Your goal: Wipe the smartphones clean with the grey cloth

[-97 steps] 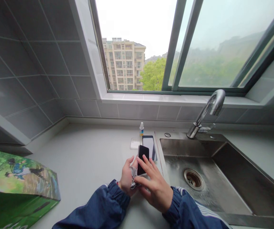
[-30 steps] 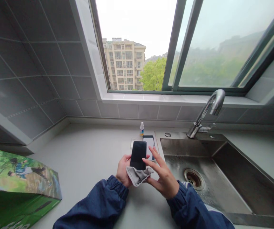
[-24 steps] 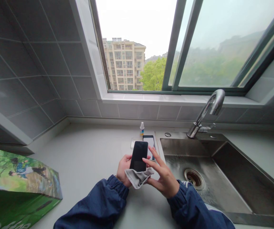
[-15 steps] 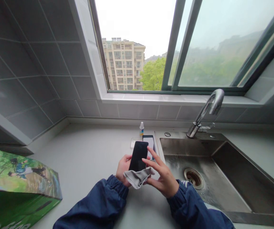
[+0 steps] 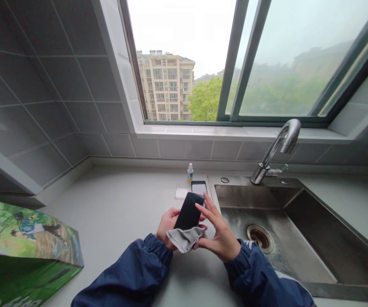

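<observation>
A smartphone (image 5: 188, 212) with a dark screen lies tilted in my left hand (image 5: 165, 228), whose fingers wrap behind it and show at its right edge. A grey cloth (image 5: 184, 238) with zigzag edges drapes over the phone's lower end. My right hand (image 5: 220, 232) is at the phone's right side with fingers spread. Its fingertips are at the phone's right edge, and its thumb is by the cloth's right end. Beyond the held phone, a second phone (image 5: 199, 186) lies on the counter, partly hidden, beside a clear case (image 5: 181, 192) and a small white-capped bottle (image 5: 190, 172).
A steel sink (image 5: 312, 243) with a drain is at the right, under a curved chrome faucet (image 5: 278, 151). A green printed box (image 5: 27, 251) stands at the left on the pale counter (image 5: 116, 200). A partly open window is ahead.
The held phone has turned clockwise, its top end shifting right and slightly down. My right fingertips have moved a little to the right along with it. The cloth has barely moved.
</observation>
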`<state>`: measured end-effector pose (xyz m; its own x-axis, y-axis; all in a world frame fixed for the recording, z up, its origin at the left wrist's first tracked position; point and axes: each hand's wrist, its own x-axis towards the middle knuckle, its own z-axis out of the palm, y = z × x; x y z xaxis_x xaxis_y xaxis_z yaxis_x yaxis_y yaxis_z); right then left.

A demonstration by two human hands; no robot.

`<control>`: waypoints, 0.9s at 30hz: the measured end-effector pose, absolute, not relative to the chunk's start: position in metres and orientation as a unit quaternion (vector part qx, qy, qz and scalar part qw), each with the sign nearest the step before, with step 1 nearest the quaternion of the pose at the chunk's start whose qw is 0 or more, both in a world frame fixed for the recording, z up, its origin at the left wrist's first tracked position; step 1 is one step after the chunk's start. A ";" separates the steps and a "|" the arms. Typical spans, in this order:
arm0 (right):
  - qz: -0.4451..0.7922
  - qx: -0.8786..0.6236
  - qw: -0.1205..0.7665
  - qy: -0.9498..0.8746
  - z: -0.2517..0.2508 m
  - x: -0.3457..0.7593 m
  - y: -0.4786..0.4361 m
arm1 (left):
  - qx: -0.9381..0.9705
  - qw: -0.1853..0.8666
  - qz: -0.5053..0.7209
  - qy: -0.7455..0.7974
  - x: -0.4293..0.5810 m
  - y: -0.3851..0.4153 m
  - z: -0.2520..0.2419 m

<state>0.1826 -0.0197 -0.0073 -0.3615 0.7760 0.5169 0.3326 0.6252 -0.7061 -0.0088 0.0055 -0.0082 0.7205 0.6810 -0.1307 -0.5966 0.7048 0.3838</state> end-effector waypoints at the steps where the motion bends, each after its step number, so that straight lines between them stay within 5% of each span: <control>1: 0.251 -0.354 0.441 -0.786 -0.007 0.183 -0.019 | 0.163 0.916 0.343 0.130 -0.009 0.005 -0.009; 27: 0.242 -0.359 0.486 -0.759 -0.009 0.196 -0.009 | 0.190 0.937 0.261 0.134 -0.012 0.001 0.004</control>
<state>0.1957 -0.0094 -0.0090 -0.2694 0.7806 0.5640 0.3098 0.6247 -0.7167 -0.0117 0.0010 0.0042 0.8273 0.5408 -0.1519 -0.4391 0.7913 0.4256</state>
